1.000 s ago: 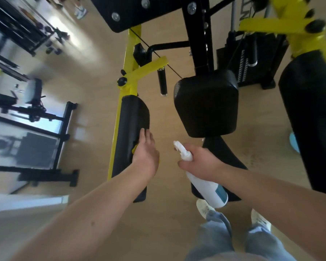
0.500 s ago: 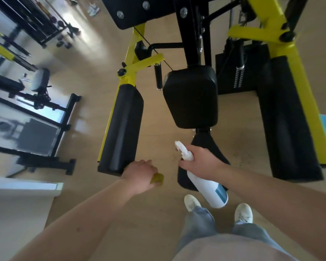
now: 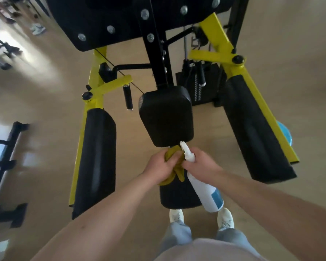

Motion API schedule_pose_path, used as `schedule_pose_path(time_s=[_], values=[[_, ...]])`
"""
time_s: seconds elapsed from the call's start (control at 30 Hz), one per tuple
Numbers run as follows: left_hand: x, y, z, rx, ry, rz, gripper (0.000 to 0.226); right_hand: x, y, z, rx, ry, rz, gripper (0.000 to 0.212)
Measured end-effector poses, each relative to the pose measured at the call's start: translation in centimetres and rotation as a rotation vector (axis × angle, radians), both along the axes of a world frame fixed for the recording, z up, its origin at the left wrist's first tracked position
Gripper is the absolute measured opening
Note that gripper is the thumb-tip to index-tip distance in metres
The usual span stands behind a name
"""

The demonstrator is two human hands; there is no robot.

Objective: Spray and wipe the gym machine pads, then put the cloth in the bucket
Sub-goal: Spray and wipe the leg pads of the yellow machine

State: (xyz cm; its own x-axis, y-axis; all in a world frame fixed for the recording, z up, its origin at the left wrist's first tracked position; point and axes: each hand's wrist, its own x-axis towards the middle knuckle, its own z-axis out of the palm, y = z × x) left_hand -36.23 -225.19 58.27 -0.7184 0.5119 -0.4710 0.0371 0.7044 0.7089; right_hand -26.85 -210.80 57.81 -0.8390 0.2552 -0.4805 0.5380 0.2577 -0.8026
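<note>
A yellow-and-black gym machine fills the view, with a long black left arm pad, a matching right arm pad, a square middle pad and a low seat pad below it. My left hand grips a bunched yellow cloth just under the middle pad. My right hand holds a white spray bottle by its neck, nozzle up beside the cloth. The two hands touch over the seat pad.
A blue bucket shows partly behind the right arm pad. Black frames of other equipment stand at the left on the wooden floor. The weight stack sits behind the middle pad. My feet in white shoes stand below the seat.
My left hand left the left arm pad, bunched the cloth and swung right to meet my right hand under the middle pad. The view shifted right and back.
</note>
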Motion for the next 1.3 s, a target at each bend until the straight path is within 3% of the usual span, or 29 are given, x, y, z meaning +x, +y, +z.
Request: schedule_pose_path(time_s=[0.07, 0.17, 0.27, 0.33, 0.47, 0.6, 0.7, 0.8, 0.83, 0.97, 1.03, 1.1, 1.2, 1.3], values=[[-0.5, 1.2, -0.2, 0.114, -0.063, -0.002, 0.036, -0.6, 0.4, 0.8, 0.026, 0.009, -0.084, 0.022], [-0.8, 2.7, 0.0, 0.307, -0.237, -0.026, 0.025, -1.1, 1.0, 2.0, 0.072, 0.009, -0.227, 0.017], [-1.3, 4.2, 0.4, 0.464, -0.45, -0.074, 0.05, -1.0, 1.8, 3.0, 0.131, -0.017, -0.351, 0.016], [-1.6, 4.9, 0.5, 0.512, -0.499, -0.125, 0.054, -0.6, 2.1, 3.8, 0.168, -0.031, -0.411, 0.015], [-1.8, 6.2, 0.5, 0.494, -0.369, -0.252, 0.044, 0.5, 2.7, 4.8, 0.19, -0.014, -0.518, 0.008], [-1.9, 7.4, 0.0, 0.515, -0.411, -0.193, 0.065, 1.6, 3.5, 5.1, 0.179, -0.001, -0.658, 0.004], [-1.4, 8.4, 0.2, 0.477, -0.362, -0.216, 0.044, 2.2, 4.3, 5.3, 0.167, -0.01, -0.68, 0.008], [-0.6, 9.2, 0.2, 0.475, -0.444, -0.115, 0.034, 2.5, 4.9, 5.6, 0.181, -0.019, -0.653, 0.018], [-0.4, 9.6, 0.2, 0.475, -0.468, -0.059, 0.035, 2.6, 5.2, 5.6, 0.199, -0.025, -0.644, 0.02], [-0.1, 11.2, 0.5, 0.459, -0.551, 0.168, 0.093, 2.7, 6.0, 6.1, 0.257, -0.014, -0.635, 0.038], [-0.2, 11.8, 0.5, 0.476, -0.571, 0.251, 0.105, 2.5, 6.5, 6.1, 0.287, -0.015, -0.637, 0.038], [0.1, 12.0, 1.0, 0.502, -0.592, 0.298, 0.107, 2.3, 6.6, 6.1, 0.303, -0.047, -0.647, 0.023], [0.7, 12.1, 1.3, 0.545, -0.599, 0.314, 0.09, 2.6, 6.5, 5.8, 0.324, -0.074, -0.642, 0.024], [1.0, 11.8, 1.3, 0.555, -0.581, 0.34, 0.093, 3.2, 6.5, 6.0, 0.307, -0.078, -0.606, 0.023]])
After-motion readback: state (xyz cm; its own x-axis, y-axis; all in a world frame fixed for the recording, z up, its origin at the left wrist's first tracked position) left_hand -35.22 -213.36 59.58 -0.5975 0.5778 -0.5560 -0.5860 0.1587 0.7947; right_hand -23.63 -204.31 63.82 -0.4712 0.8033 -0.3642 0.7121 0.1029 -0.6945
